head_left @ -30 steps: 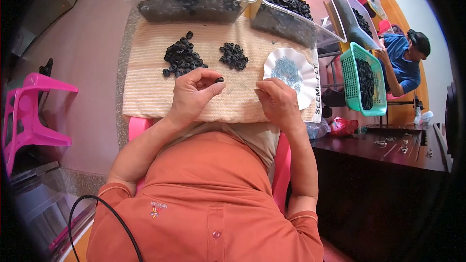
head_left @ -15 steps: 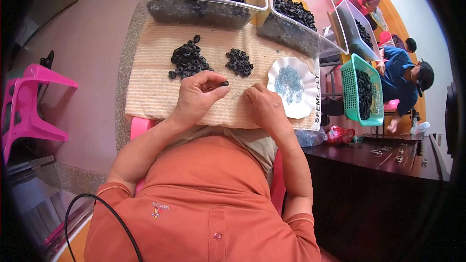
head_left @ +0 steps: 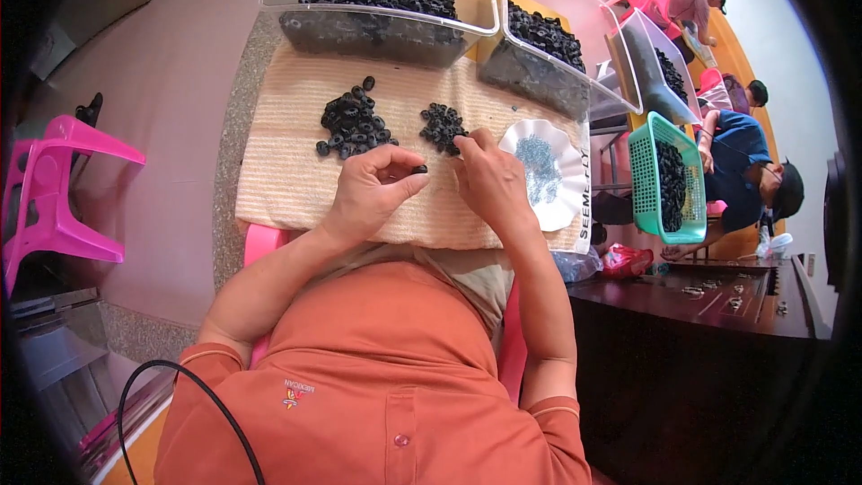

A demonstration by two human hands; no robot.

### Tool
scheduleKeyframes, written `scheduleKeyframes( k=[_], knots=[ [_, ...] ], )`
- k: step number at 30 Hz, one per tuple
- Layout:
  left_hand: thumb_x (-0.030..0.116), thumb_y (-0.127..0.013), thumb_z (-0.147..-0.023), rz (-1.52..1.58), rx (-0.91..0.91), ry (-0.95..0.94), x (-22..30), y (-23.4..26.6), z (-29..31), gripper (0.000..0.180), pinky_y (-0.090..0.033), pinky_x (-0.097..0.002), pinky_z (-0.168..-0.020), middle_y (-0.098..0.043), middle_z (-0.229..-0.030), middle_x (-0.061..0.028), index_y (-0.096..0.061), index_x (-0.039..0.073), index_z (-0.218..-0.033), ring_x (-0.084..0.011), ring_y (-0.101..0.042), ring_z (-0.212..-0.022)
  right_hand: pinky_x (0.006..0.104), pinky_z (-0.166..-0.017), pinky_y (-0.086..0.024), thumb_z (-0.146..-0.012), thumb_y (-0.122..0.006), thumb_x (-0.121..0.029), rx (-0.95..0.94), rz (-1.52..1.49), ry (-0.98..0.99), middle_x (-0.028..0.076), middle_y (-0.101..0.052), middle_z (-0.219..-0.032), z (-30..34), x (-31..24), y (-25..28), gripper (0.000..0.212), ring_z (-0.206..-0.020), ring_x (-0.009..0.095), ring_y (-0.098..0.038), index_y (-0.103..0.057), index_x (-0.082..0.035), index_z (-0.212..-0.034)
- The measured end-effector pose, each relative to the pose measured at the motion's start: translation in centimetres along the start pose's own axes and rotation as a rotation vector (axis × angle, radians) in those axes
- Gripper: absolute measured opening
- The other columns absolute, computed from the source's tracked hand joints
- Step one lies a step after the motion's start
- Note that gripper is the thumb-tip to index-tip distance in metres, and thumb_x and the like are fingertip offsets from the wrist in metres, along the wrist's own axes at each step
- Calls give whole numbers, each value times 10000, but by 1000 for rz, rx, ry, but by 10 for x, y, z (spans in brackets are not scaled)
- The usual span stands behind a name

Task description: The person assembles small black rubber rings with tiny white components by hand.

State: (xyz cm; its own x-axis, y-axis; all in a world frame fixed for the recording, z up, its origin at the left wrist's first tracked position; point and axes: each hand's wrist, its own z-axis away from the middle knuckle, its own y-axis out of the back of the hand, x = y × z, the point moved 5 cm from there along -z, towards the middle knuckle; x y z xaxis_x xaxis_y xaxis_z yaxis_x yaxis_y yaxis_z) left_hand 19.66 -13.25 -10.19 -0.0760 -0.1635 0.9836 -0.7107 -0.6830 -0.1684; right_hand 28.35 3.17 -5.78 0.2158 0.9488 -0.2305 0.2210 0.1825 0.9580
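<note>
My left hand [head_left: 370,196] pinches a small black oval part [head_left: 419,169] between thumb and index finger, above a striped towel [head_left: 292,184]. My right hand [head_left: 490,181] has its fingertips at the near right edge of a small heap of black parts [head_left: 440,124]. Its fingers are bent together, and what they grip, if anything, is too small to make out. Beyond my left hand lies a larger heap of similar black parts [head_left: 353,121]. Beside my right hand, a white scalloped plate [head_left: 567,205] holds many tiny bluish clear pieces [head_left: 539,166].
Two clear bins [head_left: 377,43] [head_left: 530,81] of black parts stand along the towel's far edge. A green basket [head_left: 642,175] and another clear bin [head_left: 660,54] are on the right. A pink stool [head_left: 67,184] stands at left. A person in blue [head_left: 741,148] sits at right.
My right hand has moved away from me, from the bare towel to the small heap. The left hand still pinches its black part. The whole view has shifted slightly.
</note>
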Motion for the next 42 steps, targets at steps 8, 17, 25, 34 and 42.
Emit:
scheduleKeyframes(
  k=[8,17,25,34,42],
  knots=[
    [47,-791,-889,40,-8,10,0,0,2,183,-550,-234,-771,-731,-944,-16,-726,12,-1057,-64,-661,-848,512,-737,-545,-926,-636,-112,-128,71,-25,187,-639,-1038,-10,6,-16,188,-843,420,-682,-648,-26,-1092],
    [34,-798,-881,-24,-31,20,4,-4,2,194,-558,-220,-779,-728,-940,-14,-716,12,-1056,-58,-666,-853,480,-773,-546,-950,-623,-67,16,-40,7,203,-653,-1025,-4,10,-15,182,-867,413,-672,-661,-14,-1121],
    [32,-780,-899,-17,-60,31,-1,-5,2,182,-553,-222,-773,-722,-933,-8,-717,8,-1068,-60,-663,-853,294,-680,-567,-947,-689,-6,228,-633,-24,125,-699,-923,17,4,4,122,-759,194,-710,-679,22,-1066],
    [11,-758,-909,-40,-127,-32,-2,-10,3,169,-556,-247,-830,-724,-1015,-34,-732,-11,-1074,-91,-675,-938,356,-667,-534,-857,-756,5,189,-725,58,143,-680,-880,32,-22,7,141,-775,291,-681,-680,2,-975],
    [21,-756,-906,-188,-148,-68,7,-11,7,159,-562,-251,-784,-736,-988,-59,-746,-16,-1060,-97,-688,-899,276,-658,-534,-907,-737,11,134,-730,61,90,-675,-893,37,-17,-3,118,-771,147,-673,-699,8,-1019]
  ],
)
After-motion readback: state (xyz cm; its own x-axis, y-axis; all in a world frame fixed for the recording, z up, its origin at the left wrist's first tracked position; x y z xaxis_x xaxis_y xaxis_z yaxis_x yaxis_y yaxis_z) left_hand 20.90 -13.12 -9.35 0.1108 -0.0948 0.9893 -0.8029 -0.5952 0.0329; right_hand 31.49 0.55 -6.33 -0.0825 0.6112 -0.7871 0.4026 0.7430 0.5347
